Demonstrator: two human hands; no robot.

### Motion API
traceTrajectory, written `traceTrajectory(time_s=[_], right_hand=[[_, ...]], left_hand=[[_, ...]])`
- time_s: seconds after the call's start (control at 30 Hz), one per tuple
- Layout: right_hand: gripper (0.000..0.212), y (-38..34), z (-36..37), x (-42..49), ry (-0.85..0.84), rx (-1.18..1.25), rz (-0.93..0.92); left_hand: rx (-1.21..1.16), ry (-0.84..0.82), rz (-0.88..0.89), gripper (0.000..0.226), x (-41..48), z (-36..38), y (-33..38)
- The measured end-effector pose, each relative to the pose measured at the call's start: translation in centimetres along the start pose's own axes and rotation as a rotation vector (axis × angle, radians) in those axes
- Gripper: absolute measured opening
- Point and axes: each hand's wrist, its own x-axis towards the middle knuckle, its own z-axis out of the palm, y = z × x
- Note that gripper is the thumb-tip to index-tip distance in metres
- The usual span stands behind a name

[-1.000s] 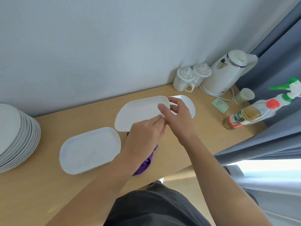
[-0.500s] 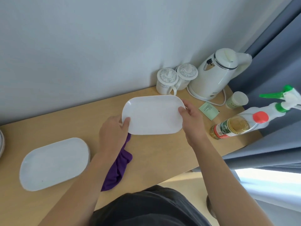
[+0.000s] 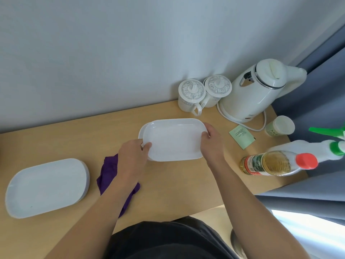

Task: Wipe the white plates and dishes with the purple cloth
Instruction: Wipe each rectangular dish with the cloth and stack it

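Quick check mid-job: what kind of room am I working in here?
Likely a hotel or guest room tea corner: an electric kettle, two lidded mugs and a sachet sit on a wooden desk against a bare wall, beside a curtain.

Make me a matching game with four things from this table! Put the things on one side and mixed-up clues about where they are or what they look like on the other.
Things:
1. white dish
2. purple cloth
3. kettle
4. amber bottle

Clues:
A. has a red cap
B. stands beside two lidded mugs
C. gripped by the left hand and the right hand
D. partly hidden by the left arm

Pairs: 1-C, 2-D, 3-B, 4-A
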Motion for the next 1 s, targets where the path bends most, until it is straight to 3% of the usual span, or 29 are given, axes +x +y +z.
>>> traceTrajectory(time_s=[0.07, 0.17, 0.73, 0.87, 1.0], right_hand=[[0.047, 0.5, 0.7, 0.6, -0.030, 0.011, 0.015], [0.048, 0.9, 1.7, 1.3, -0.072, -0.011, 0.011], [0.042, 2.1, 1.5, 1.1, -0.044, -0.064, -0.056], [0.042, 0.6, 1.7, -1.8, 0.043, -0.235, -0.244], [0.027, -1.5, 3.5, -5.3, -0.092, -0.208, -0.467]], left_hand=[[0.013, 0.013, 0.015, 0.019, 0.1, -0.2, -0.1], [0.021, 0.025, 0.039, 0.032, 0.3, -0.4, -0.5], [0.317, 0.018, 0.055, 0.040, 1.5, 0.5, -2.1], [0.256, 0.039, 0.071, 0.051, 0.2, -0.3, -3.2], [0.250, 0.071, 0.092, 0.041, -1.6, -2.1, -5.8]])
